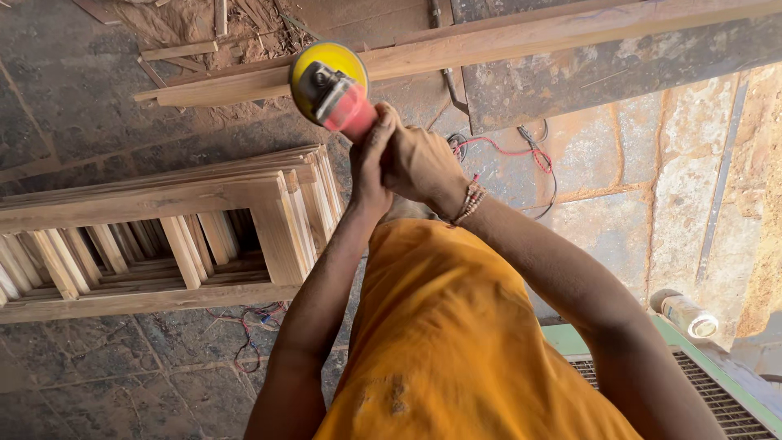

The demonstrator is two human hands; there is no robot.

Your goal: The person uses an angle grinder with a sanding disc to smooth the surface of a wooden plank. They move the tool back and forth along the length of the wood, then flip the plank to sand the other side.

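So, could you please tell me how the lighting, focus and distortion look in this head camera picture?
In the head view, warm daylight falls evenly, brightest on the stone floor at right; the sander gripped by the left hand and right hand is sharp, without motion blur; the long wooden plank bows slightly, hinting at wide-angle distortion; the stacked wooden frames show soft shadows between slats; no strong glare.

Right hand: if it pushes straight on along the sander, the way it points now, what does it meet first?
The right hand grips the red sander together with the left hand. Straight on, the yellow disc would probably meet the long wooden plank first. Whether they already touch is unclear.
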